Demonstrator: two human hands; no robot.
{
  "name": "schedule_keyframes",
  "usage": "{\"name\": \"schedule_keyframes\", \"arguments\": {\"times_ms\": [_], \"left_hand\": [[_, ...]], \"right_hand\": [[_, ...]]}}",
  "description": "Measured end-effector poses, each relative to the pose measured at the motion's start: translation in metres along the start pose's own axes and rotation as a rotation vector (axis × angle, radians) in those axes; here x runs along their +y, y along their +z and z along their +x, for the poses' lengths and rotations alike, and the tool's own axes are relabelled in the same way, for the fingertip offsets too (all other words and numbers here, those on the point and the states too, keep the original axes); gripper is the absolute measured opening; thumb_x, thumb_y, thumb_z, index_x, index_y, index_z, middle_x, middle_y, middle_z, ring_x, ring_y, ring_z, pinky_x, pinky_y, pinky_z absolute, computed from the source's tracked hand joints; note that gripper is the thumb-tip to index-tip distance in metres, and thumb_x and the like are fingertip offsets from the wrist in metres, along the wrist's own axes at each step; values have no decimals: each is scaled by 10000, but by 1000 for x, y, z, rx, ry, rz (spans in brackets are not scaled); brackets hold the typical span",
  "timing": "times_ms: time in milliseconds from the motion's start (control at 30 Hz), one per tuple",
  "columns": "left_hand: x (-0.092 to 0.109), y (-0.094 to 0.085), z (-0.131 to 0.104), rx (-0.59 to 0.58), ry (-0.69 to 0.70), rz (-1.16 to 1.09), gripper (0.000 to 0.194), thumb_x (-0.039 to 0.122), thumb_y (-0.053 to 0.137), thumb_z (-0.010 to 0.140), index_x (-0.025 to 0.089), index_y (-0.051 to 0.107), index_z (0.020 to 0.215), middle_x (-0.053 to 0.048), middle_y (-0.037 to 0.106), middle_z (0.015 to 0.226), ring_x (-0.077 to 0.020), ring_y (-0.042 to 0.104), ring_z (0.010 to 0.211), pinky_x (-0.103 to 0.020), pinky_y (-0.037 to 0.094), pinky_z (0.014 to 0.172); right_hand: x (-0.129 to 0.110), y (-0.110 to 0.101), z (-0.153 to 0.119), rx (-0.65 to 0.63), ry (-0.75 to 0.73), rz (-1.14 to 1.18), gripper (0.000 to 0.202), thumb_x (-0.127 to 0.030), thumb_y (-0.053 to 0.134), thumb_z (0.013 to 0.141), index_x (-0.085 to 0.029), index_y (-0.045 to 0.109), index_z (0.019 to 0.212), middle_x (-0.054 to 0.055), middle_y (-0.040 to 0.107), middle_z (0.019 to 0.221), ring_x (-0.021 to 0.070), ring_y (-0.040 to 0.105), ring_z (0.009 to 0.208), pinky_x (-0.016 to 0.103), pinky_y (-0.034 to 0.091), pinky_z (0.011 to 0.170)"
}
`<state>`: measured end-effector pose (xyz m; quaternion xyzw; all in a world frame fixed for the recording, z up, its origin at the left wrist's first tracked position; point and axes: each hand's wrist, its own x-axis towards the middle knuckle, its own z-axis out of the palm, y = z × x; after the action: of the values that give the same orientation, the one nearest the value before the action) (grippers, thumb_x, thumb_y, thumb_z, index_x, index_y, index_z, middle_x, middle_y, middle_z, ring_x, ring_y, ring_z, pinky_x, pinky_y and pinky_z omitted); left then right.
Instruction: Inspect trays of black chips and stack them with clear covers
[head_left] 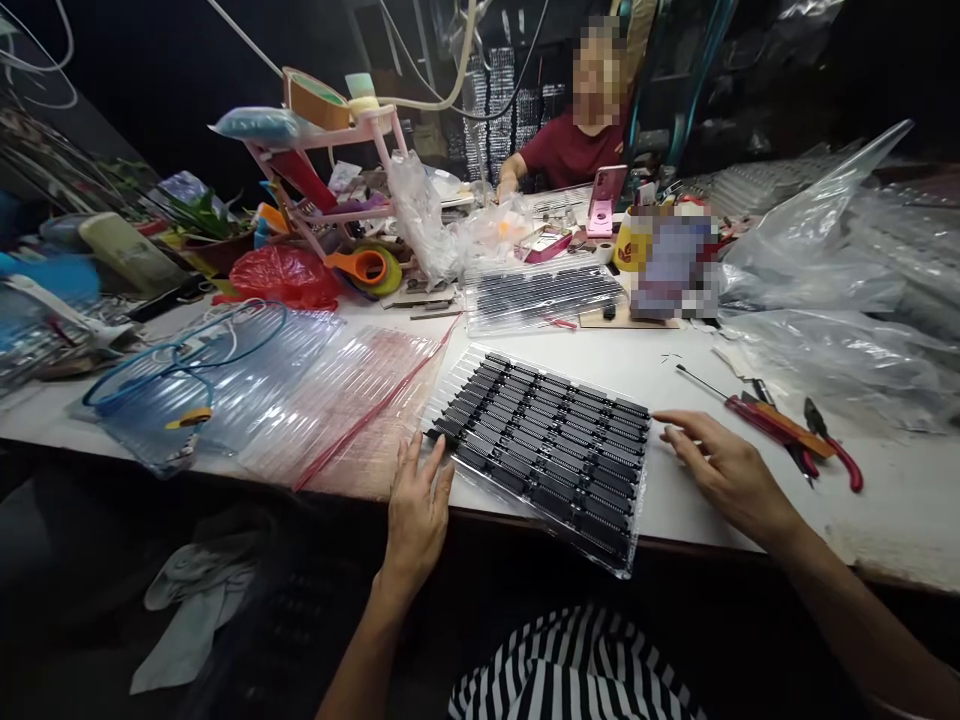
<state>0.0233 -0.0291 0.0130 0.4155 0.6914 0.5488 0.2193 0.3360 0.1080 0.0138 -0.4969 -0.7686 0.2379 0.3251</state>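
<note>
A clear plastic tray [637, 545] lies at a slant on the white table, its near corner jutting past the front edge. Rows of black slotted connector strips [551, 440] fill most of it. My left hand [418, 510] rests at the tray's left edge, fingers spread, the tips by the end of a black strip. On the other side, my right hand [724, 470] is held beside the tray's upper right corner, fingers stretched out and apart. Whether its fingertips touch the rim, I cannot tell. Neither hand is seen gripping anything.
Left lie clear ribbed plastic sheets [330, 390] and a blue cable [187, 345]. Another filled tray [540, 295] sits behind. A screwdriver [757, 410] and red-handled pliers [832, 445] lie right, near plastic bags [847, 350]. A pink rack [322, 150] and a person [574, 150] are across the table.
</note>
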Motion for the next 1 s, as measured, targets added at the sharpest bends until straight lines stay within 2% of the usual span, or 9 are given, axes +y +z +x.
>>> {"name": "schedule_keyframes", "arguments": {"times_ms": [133, 300, 433, 600, 700, 767, 833, 900, 1000], "left_hand": [[6, 3, 3, -7, 5, -27, 416, 231, 692, 765, 267, 642, 1176, -26, 354, 1503, -222, 127, 1437, -357, 29, 1154], [8, 2, -2, 1, -48, -83, 466, 228, 708, 747, 276, 622, 1202, -16, 275, 1541, -226, 114, 1440, -360, 23, 1154], [8, 6, -26, 70, -165, -106, 666, 261, 698, 766, 357, 441, 1373, 22, 309, 1527, -213, 208, 1418, -303, 90, 1155], [12, 10, -39, -50, -307, -279, 706, 387, 605, 835, 427, 248, 1442, 25, 328, 1519, -215, 299, 1385, -351, 169, 1148], [16, 5, -18, -92, -348, -295, 756, 397, 641, 807, 401, 245, 1451, -13, 324, 1522, -225, 290, 1388, -367, 141, 1151], [20, 1, 8, -121, -370, -209, 794, 394, 669, 785, 395, 242, 1454, -37, 280, 1540, -235, 301, 1382, -380, 147, 1147], [25, 2, 41, -239, -331, -77, 817, 377, 680, 776, 327, 246, 1466, -106, 311, 1519, -251, 326, 1368, -409, 179, 1135], [31, 14, 74, -352, -238, 36, 790, 364, 690, 763, 226, 320, 1448, -179, 454, 1417, -279, 381, 1336, -439, 210, 1118], [44, 52, 110, -457, -175, 77, 705, 308, 788, 649, 192, 543, 1299, -177, 637, 1209, -338, 478, 1256, -468, 218, 1104]], "right_hand": [[14, 7, 24, -1, -59, -58, 402, -429, 413, 885, -196, 609, 1148, 126, 606, 1196, 262, 622, 957, 446, 470, 885], [21, 17, 37, -54, -54, -78, 394, -396, 423, 861, -199, 625, 1136, 111, 683, 1048, 295, 588, 965, 490, 461, 859], [17, 17, 40, -54, -40, -85, 355, -354, 424, 864, -221, 642, 1112, 78, 700, 1038, 256, 602, 946, 439, 479, 858], [-6, 10, 24, -71, 0, -104, 355, -309, 388, 902, -185, 632, 1129, 93, 709, 988, 230, 632, 888, 391, 486, 824], [-35, 4, -7, -175, -7, -82, 357, -331, 374, 932, -193, 625, 1146, 76, 722, 916, 211, 664, 806, 332, 500, 734], [-57, 0, -29, -341, -37, -26, 370, -343, 367, 947, -205, 596, 1203, 64, 724, 889, 206, 672, 794, 310, 499, 724], [-79, -1, -48, -507, -61, 39, 374, -352, 403, 941, -227, 567, 1253, 51, 720, 859, 206, 668, 798, 304, 499, 746], [-98, 7, -60, -634, -93, 129, 402, -358, 452, 922, -244, 529, 1300, 39, 713, 866, 196, 661, 824, 287, 498, 778], [-121, 36, -69, -760, -176, 293, 491, -356, 478, 910, -241, 428, 1384, 50, 690, 1014, 187, 635, 950, 289, 478, 884]]}}
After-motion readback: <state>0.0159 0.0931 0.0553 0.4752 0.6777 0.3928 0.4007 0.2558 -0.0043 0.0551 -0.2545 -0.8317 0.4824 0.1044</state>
